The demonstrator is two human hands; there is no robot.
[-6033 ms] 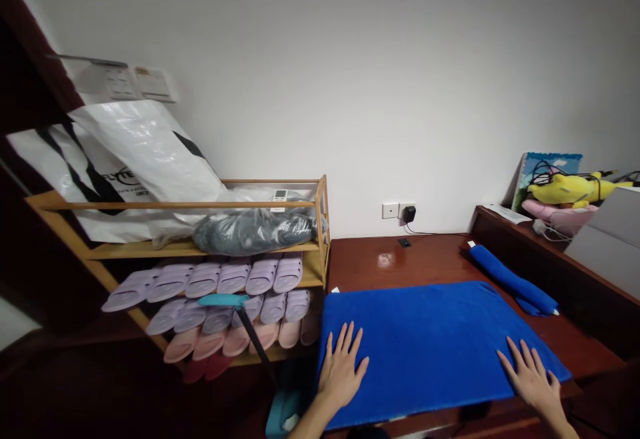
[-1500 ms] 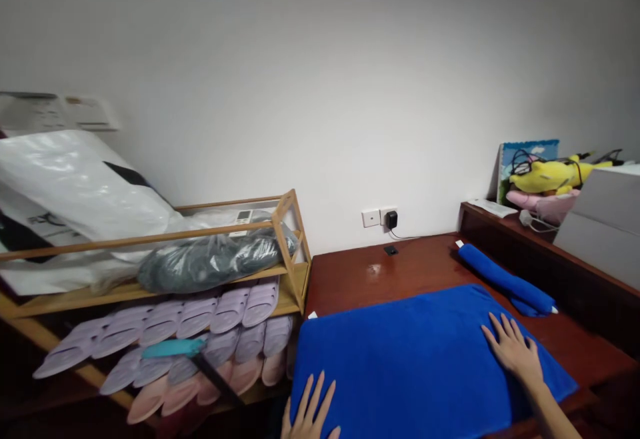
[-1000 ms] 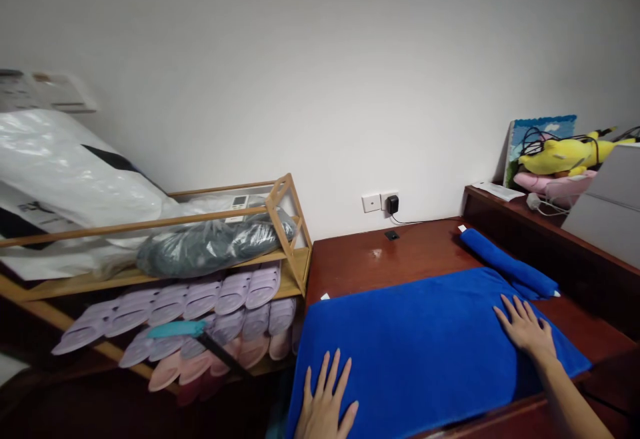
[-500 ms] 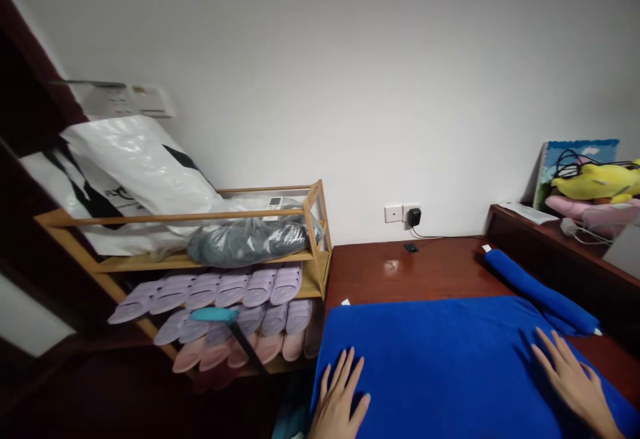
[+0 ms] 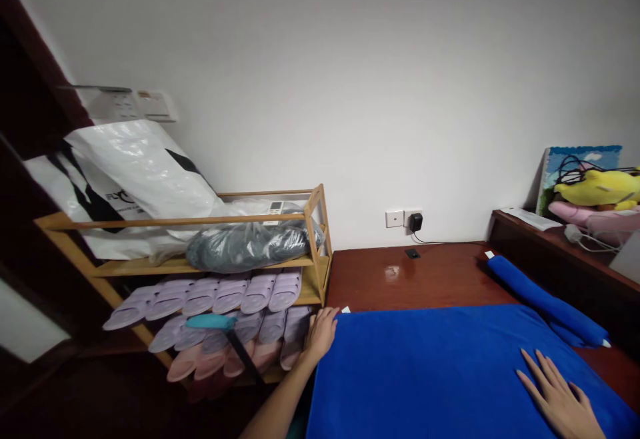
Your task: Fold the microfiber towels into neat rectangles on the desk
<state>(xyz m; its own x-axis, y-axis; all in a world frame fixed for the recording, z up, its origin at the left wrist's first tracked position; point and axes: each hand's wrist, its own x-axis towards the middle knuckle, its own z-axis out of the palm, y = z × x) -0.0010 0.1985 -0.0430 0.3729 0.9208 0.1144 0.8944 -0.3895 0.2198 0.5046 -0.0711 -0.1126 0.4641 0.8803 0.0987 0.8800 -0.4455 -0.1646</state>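
A blue cloth (image 5: 425, 372), which looks like a towel, lies spread flat on the reddish-brown desk (image 5: 365, 276). At the cloth's far left corner, beside a small white tag (image 5: 346, 310), is my left hand (image 5: 323, 334). Its fingers are bent and close together around the corner, with their tips partly hidden. My right hand (image 5: 563, 389) lies on the right part of the cloth, fingers stretched out and spread. Beyond it, a rolled or bunched blue cloth (image 5: 547, 299) runs along the right side, a white tag at its far end.
Left of the desk stands a wooden rack (image 5: 320, 252) with rows of lilac slippers (image 5: 230, 292), pink slippers (image 5: 210, 359) and plastic bags (image 5: 150, 172). A black plug (image 5: 416, 221) sits in the wall socket. On the raised shelf at right is a yellow plush toy (image 5: 600, 189).
My left hand has moved from flat on the cloth, forward and left, to its far corner. My right hand has shifted slightly left and nearer, still spread on the cloth.
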